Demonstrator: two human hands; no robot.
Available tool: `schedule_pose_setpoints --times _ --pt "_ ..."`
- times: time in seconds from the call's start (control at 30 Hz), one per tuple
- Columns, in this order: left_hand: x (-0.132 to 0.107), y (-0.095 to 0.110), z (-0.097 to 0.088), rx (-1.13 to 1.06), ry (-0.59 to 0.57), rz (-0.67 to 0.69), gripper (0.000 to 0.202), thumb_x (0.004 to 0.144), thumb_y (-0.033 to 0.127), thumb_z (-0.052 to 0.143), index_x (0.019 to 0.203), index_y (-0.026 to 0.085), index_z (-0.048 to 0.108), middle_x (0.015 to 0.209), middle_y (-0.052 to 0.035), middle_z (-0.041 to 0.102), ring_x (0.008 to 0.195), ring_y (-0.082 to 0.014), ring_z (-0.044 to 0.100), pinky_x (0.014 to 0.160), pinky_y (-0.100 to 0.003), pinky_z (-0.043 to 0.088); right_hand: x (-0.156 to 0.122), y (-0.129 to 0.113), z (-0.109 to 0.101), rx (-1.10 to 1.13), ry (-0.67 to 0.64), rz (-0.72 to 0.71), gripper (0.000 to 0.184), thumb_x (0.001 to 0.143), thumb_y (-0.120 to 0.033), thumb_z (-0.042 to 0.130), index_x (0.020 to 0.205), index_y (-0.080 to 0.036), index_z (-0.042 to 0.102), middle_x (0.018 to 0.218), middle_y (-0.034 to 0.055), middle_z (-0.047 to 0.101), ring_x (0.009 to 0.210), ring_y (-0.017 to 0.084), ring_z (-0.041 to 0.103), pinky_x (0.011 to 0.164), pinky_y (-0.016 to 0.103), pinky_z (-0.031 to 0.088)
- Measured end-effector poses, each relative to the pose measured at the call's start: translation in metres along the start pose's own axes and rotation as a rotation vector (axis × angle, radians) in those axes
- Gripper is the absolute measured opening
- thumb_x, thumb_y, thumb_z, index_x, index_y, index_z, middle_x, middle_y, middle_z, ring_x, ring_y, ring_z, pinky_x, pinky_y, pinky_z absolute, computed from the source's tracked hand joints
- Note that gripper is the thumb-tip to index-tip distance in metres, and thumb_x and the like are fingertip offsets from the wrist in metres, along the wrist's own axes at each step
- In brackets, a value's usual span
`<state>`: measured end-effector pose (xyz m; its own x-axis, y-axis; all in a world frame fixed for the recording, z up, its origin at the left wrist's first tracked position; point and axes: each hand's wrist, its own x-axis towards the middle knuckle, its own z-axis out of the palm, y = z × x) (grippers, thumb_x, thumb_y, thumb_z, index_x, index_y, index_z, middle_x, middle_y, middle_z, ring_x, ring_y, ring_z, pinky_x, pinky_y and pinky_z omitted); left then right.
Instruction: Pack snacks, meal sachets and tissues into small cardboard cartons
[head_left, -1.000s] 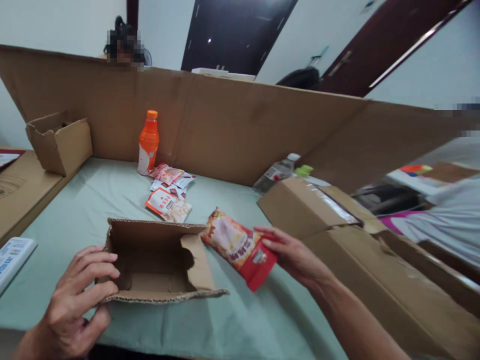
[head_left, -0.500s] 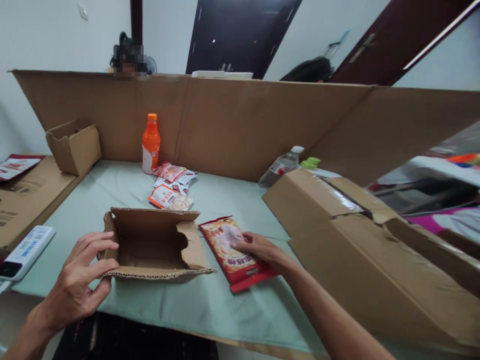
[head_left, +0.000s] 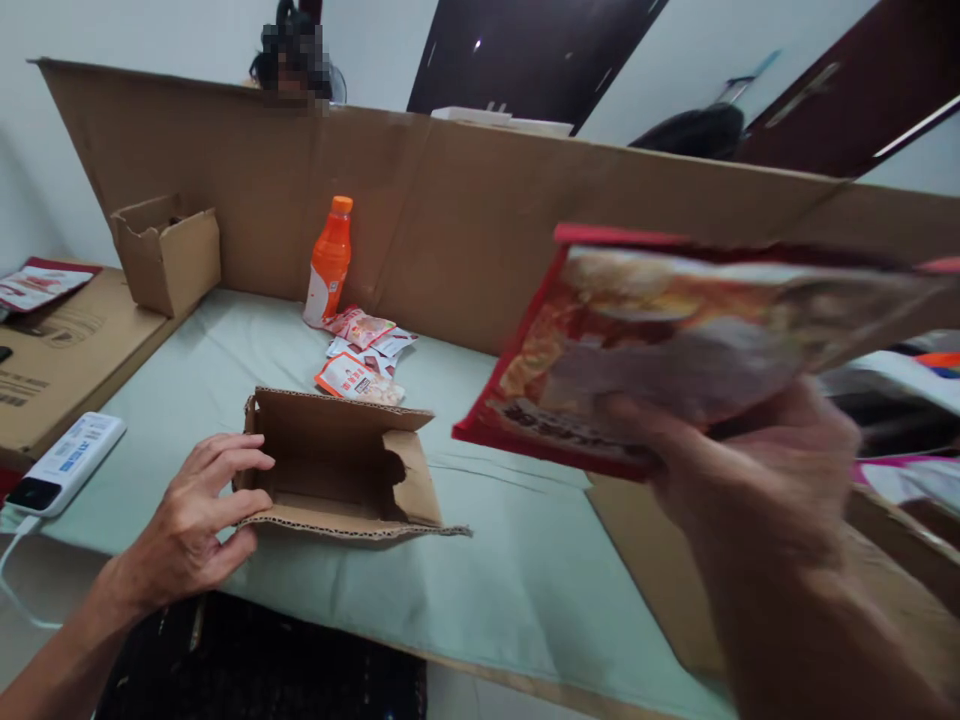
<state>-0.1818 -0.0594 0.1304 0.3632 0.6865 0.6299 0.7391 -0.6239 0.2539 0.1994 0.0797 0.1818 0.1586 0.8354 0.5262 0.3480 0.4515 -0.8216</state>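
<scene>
Gripping snack pkt (head_left: 652, 345) at 3 o'clock: R hand (head_left: 765, 475), fingers clamped. L hand (head_left: 191, 515): fingers holding cardbd box (head_left: 337, 440), 8 o'clock.

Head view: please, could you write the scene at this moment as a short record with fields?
Left hand: holds the box by its left edge
Right hand: holds the red packet, raised, right of the box
Box: open, on the table
Sachets: in a pile beyond the box
Bottle: orange, behind the sachets
White device: left of the left hand, cable attached
</scene>
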Motion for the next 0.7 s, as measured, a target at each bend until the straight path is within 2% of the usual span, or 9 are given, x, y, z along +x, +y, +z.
schedule_pose_setpoints --times 0.07,0.1,0.2,0.27,0.33,0.4,0.5,0.63,0.7 --pt "0.002 0.000 0.001 0.003 0.008 -0.009 0.024 0.085 0.000 0.056 0.091 0.019 0.069 0.116 -0.0086 0.068 0.129 -0.0282 0.058 0.106 -0.046 0.052 -0.005 -0.030 0.030 0.051 0.015 -0.149 0.043 0.066 -0.052 0.091 0.096 -0.035 0.066 0.099 0.0023 0.070 0.090 0.026 0.067 0.084 0.043 0.058" --pt "0.003 0.000 0.001 0.006 0.012 -0.013 0.023 0.085 0.000 0.056 0.091 0.019 0.068 0.113 -0.0082 0.067 0.128 -0.0275 0.059 0.105 -0.045 0.053 -0.008 -0.040 0.046 0.052 -0.081 -0.196 0.043 0.065 -0.052 0.091 0.093 -0.032 0.066 0.093 0.0013 0.069 0.082 0.023 0.066 0.076 0.040 0.058" --pt "0.005 0.000 0.001 0.014 0.025 -0.016 0.022 0.086 0.002 0.056 0.090 0.020 0.069 0.102 -0.0066 0.065 0.119 -0.0254 0.061 0.101 -0.042 0.054 -0.018 -0.048 0.089 -0.025 -0.545 -0.247 0.033 0.075 -0.045 0.083 0.095 -0.026 0.065 0.085 -0.0006 0.071 0.071 0.018 0.063 0.063 0.031 0.053" --pt "0.006 0.000 0.001 0.030 0.033 -0.019 0.021 0.087 0.003 0.056 0.088 0.020 0.069 0.095 -0.0056 0.062 0.111 -0.0241 0.062 0.099 -0.041 0.054 -0.024 -0.043 0.108 -0.184 -0.863 -0.262 0.025 0.078 -0.030 0.075 0.101 -0.023 0.066 0.092 0.0009 0.074 0.077 0.019 0.065 0.068 0.030 0.052" --pt "0.004 -0.001 0.002 0.051 0.046 -0.024 0.020 0.087 0.004 0.056 0.087 0.020 0.068 0.091 -0.0047 0.061 0.103 -0.0233 0.062 0.099 -0.043 0.053 -0.029 -0.038 0.120 -0.426 -1.074 -0.302 0.025 0.075 -0.020 0.070 0.100 -0.020 0.068 0.098 0.0042 0.075 0.083 0.021 0.067 0.073 0.031 0.050" --pt "0.003 0.000 0.004 0.071 0.064 -0.029 0.019 0.087 0.004 0.058 0.087 0.020 0.068 0.090 -0.0040 0.061 0.098 -0.0228 0.063 0.103 -0.047 0.051 -0.034 -0.037 0.129 -0.638 -1.193 -0.357 0.022 0.077 -0.018 0.070 0.099 -0.018 0.069 0.098 0.0077 0.076 0.084 0.023 0.068 0.071 0.031 0.047" --pt "0.004 0.003 0.003 0.094 0.072 -0.019 0.020 0.085 0.004 0.058 0.088 0.021 0.067 0.095 -0.0045 0.063 0.104 -0.0243 0.064 0.113 -0.055 0.043 -0.044 -0.038 0.140 -0.800 -1.297 -0.409 0.017 0.083 -0.020 0.069 0.099 -0.017 0.071 0.094 0.0105 0.077 0.080 0.024 0.069 0.067 0.031 0.044" --pt "0.022 0.010 -0.007 0.097 -0.052 0.072 0.027 0.087 0.006 0.056 0.109 0.017 0.067 0.131 -0.0134 0.066 0.134 -0.0292 0.057 0.120 -0.052 0.039 -0.055 -0.037 0.155 -0.759 -1.383 -0.404 0.020 0.088 -0.023 0.068 0.106 -0.015 0.070 0.100 0.0121 0.077 0.082 0.024 0.070 0.068 0.031 0.045" --pt "0.037 0.010 -0.011 0.093 -0.181 0.119 0.039 0.086 0.010 0.056 0.125 0.013 0.063 0.138 -0.0167 0.065 0.134 -0.0303 0.057 0.116 -0.048 0.045 -0.056 -0.037 0.155 -0.661 -1.449 -0.388 0.021 0.088 -0.024 0.071 0.107 -0.015 0.070 0.102 0.0112 0.077 0.083 0.023 0.070 0.070 0.031 0.048"
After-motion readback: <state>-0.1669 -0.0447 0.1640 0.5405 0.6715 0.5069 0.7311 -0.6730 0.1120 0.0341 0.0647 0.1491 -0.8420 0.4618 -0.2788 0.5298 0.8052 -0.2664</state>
